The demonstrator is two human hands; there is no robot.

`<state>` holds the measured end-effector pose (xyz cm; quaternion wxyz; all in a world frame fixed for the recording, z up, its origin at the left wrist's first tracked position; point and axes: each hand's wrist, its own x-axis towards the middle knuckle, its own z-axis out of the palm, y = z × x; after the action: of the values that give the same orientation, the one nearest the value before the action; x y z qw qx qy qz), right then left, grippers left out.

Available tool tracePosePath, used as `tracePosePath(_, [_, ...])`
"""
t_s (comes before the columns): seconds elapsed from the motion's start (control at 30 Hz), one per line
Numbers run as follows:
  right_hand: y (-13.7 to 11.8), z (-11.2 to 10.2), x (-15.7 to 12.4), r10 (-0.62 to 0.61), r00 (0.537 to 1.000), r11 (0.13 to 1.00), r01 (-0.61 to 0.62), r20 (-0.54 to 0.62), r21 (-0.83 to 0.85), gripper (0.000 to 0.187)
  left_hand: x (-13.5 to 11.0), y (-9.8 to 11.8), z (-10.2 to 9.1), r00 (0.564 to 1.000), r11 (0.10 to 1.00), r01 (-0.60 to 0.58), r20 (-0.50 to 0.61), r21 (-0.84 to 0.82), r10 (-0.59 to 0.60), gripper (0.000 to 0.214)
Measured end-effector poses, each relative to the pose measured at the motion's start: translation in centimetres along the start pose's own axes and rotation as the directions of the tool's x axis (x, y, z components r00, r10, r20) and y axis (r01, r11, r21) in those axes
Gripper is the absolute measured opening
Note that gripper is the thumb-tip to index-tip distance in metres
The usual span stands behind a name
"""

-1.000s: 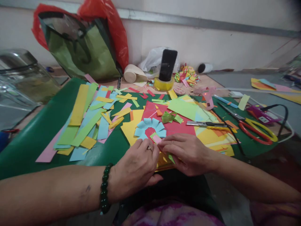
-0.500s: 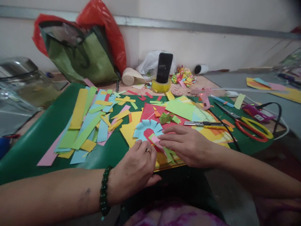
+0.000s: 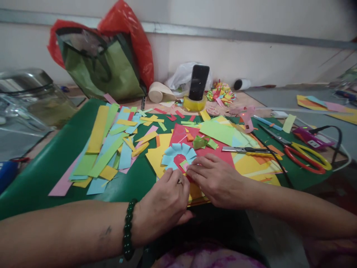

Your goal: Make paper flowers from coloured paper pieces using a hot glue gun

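Note:
A light blue paper flower (image 3: 168, 153), a ring of curled petals, lies over red paper on a stack of coloured sheets. My left hand (image 3: 164, 199), with a ring and a dark green bead bracelet, is closed at the flower's lower edge, fingertips pinched on it. My right hand (image 3: 219, 180) meets it from the right, its fingers together over a pink and green paper strip (image 3: 183, 164). Only the strip's upper end shows by the flower's middle; the fingers cover the rest. Just beyond the right hand are a curled green paper piece (image 3: 200, 142) and a utility knife (image 3: 242, 149).
Loose coloured paper strips (image 3: 107, 145) cover the green mat's left part. Scissors (image 3: 304, 150), a pink glue gun (image 3: 247, 118) and its dark cord lie to the right. A phone (image 3: 199, 82) stands in a yellow tape roll (image 3: 194, 104). A glass jar (image 3: 30, 96) is far left.
My right hand has moved closer to my left, and its fingers now cover most of the pink and green strip. The camera view has shifted slightly; the flower stays on the stack.

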<state>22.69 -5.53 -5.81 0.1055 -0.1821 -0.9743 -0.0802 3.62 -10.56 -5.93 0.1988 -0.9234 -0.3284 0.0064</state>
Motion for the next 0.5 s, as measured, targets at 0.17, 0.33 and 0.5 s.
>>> tracePosePath(0.17, [-0.8,0.2,0.1,0.033,0.999,0.999,-0.032,0.035,-0.028,0.031,0.1,0.0,0.0,1.0,1.0,0.004,0.004,-0.009,-0.004,0.077])
tracePosePath(0.33, [-1.1,0.1,0.3,0.071,0.997,0.997,-0.069,0.042,-0.045,0.027,0.1,0.0,-0.2,1.0,1.0,0.009,-0.009,-0.01,-0.009,0.077])
tracePosePath(0.5, [-1.3,-0.2,0.5,0.097,0.992,0.995,-0.093,0.079,-0.047,0.024,0.0,0.0,-0.3,0.999,1.0,0.007,0.031,-0.008,-0.007,0.084])
